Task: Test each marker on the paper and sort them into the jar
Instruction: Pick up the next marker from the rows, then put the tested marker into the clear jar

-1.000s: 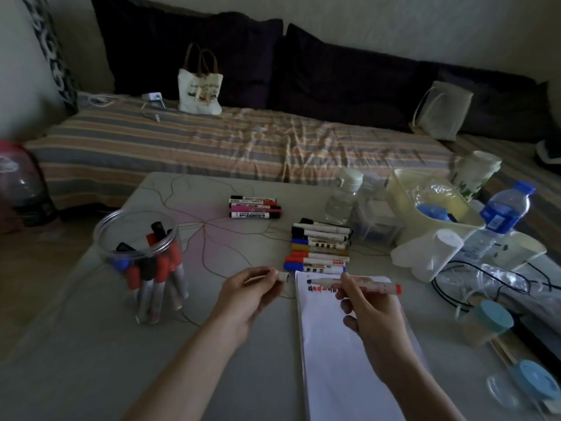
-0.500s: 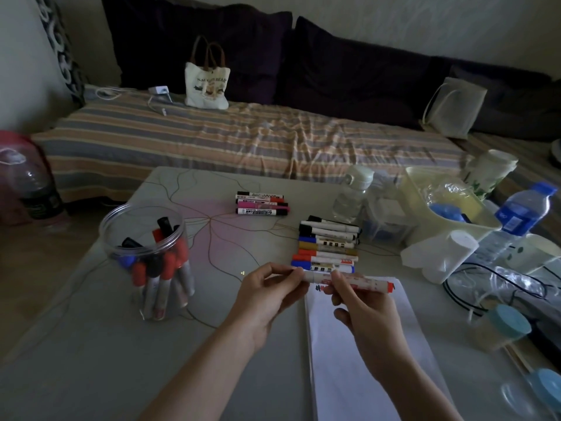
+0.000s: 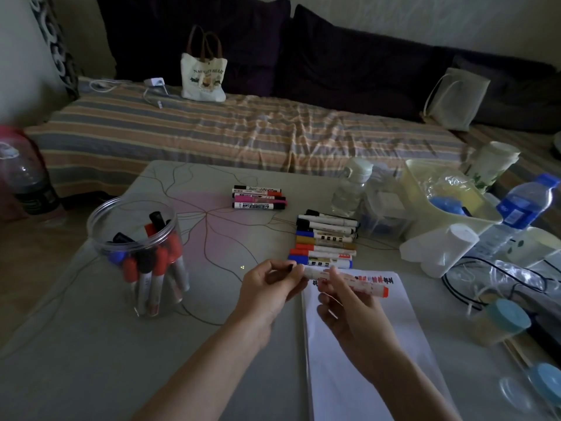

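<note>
White paper [image 3: 364, 344] lies on the desk [image 3: 91, 360] nearest the person, with coloured test marks along its far edge. Above that edge both hands hold one red-ended marker [image 3: 349, 279]: the right hand [image 3: 349, 308] pinches the barrel, the left hand [image 3: 270, 287] has its grip closed on the cap end. Left stands the clear jar [image 3: 136, 253], holding upright markers. Beyond the paper lies a row of markers [image 3: 324, 241]; farther off, a smaller group [image 3: 258, 197].

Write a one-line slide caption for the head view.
Both hands hold an orange-ended marker over the paper; sorted markers stand in the jar.
</note>
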`<move>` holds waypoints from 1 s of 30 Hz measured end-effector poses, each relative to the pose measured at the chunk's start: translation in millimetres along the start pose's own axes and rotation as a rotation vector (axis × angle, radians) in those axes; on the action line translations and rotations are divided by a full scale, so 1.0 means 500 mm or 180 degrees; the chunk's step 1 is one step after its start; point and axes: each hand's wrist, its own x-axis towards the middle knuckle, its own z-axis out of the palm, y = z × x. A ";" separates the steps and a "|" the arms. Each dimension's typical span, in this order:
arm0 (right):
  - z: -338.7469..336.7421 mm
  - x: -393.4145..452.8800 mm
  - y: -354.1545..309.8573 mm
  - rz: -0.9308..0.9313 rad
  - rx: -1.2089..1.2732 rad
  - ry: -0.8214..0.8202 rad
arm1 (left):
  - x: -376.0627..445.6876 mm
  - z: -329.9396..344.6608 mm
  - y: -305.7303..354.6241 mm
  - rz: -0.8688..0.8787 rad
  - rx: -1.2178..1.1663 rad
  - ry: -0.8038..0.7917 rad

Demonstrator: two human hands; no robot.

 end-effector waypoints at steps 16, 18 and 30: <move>-0.105 0.165 -0.077 -0.2209 -0.4384 0.0772 | 0.083 -0.080 -0.053 0.1851 0.3518 0.0001; -0.101 0.221 -0.081 -0.2043 -0.4589 0.0880 | 0.088 -0.110 -0.061 0.1983 0.4067 -0.0017; 0.046 0.332 -0.059 -0.2356 -0.5006 0.0055 | 0.131 -0.196 -0.051 0.1970 0.4883 0.0418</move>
